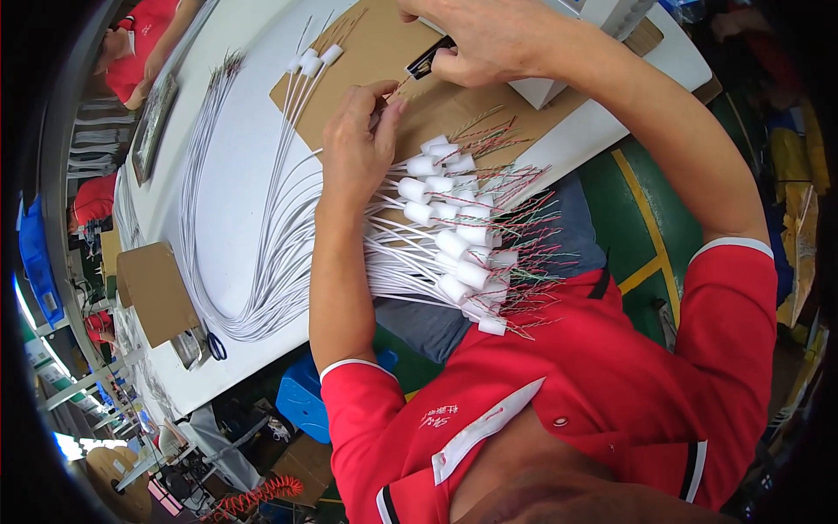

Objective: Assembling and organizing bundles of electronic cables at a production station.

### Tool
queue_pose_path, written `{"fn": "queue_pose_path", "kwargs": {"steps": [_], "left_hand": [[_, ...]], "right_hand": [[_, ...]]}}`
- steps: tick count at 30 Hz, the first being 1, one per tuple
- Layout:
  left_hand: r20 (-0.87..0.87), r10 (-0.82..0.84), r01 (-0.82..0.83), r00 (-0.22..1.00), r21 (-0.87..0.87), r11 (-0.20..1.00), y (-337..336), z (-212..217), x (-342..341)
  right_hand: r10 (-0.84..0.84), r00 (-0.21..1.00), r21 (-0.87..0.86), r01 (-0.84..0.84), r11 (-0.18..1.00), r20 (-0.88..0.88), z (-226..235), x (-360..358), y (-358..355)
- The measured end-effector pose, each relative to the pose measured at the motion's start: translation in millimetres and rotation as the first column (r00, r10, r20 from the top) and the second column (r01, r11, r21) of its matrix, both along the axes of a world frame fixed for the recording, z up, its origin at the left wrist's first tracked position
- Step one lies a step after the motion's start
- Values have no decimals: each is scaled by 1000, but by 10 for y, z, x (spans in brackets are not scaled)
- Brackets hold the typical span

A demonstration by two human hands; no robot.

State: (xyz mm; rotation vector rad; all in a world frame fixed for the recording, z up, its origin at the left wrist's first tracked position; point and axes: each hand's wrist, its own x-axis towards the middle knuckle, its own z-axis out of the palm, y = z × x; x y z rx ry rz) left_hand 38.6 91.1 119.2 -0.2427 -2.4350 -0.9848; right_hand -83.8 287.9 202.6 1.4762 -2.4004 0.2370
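My left hand (358, 144) is pinched closed on the end of a white cable, and fine bare wires stick out past its fingertips. Just beyond, my right hand (497, 44) has its fingers curled beside a small black piece (429, 59); what lies inside its grip is hidden. Right of my left wrist lies a big bundle of white cables (406, 253), their ends carrying white cylindrical sleeves (471, 275) and thin red, green and brown twisted wires (532, 231). Several sleeved cables (310, 63) lie apart on the brown cardboard sheet (371, 52).
A white machine housing (541, 90) stands beside my right hand on the white table (236, 157). Another wire bundle (223, 74) lies toward the far left. A cardboard box (160, 293) and blue-handled scissors (216, 346) sit at the left edge. A person in red (144, 39) is at the upper left.
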Motion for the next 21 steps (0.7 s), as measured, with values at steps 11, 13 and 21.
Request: {"fn": "queue_pose_path", "kwargs": {"steps": [11,13,21], "left_hand": [[349,-32,21,936,35,999,-336,132,234],[364,-38,33,930,20,999,-344,122,237],[306,-76,94,949,-44,995,-455,184,298]], "right_hand": [[8,969,184,39,982,-249,188,293,89],[36,971,282,33,959,-238,96,141,19],[110,965,274,-42,961,-238,3,37,-12]]}}
